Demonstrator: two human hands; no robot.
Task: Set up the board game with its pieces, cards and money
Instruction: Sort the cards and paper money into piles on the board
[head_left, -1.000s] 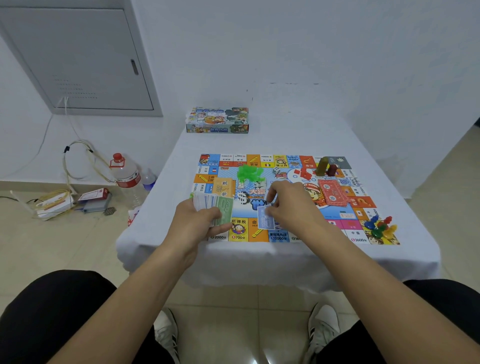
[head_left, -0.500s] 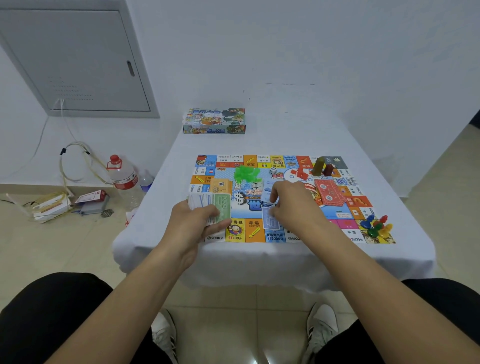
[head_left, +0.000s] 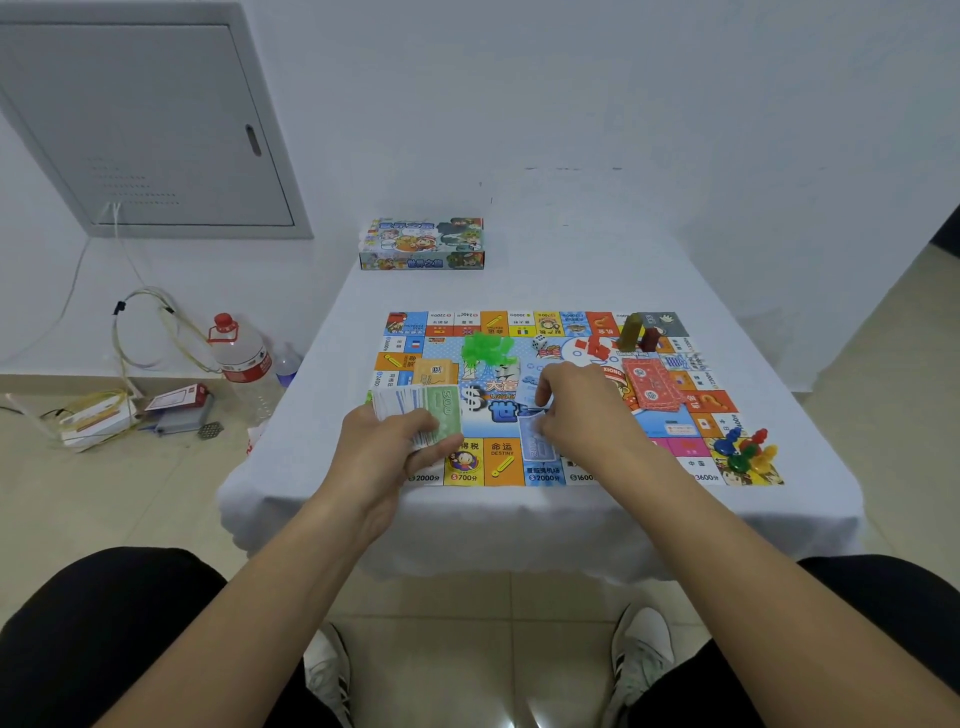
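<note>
Gripping one fanned stack of play money (head_left: 423, 415), green 500 note on top, in the left hand (head_left: 395, 452) over the game board (head_left: 498, 457). Pinching one blue note (head_left: 535, 441) in the right hand (head_left: 582, 410), low above the board's near edge. Leaving one die (head_left: 539, 342), one orange card pile (head_left: 435, 371), one red card pile (head_left: 652, 387).

Hands: two, the left hand (head_left: 395, 447) and the right hand (head_left: 582, 410).
Colourful square game boards (head_left: 519, 332): one, centre of the frame.
Printed cardboard game boxes (head_left: 422, 243): one, upper centre.
White dice (head_left: 539, 342): one.
Clear plastic bottles with red caps (head_left: 240, 349): one, left of the bench (head_left: 571, 519).
White shoes (head_left: 641, 657): two, bottom of the frame.
Stacks of red cards (head_left: 652, 384): one.
Green plastic houses (head_left: 485, 351): a pile, number unclear.
</note>
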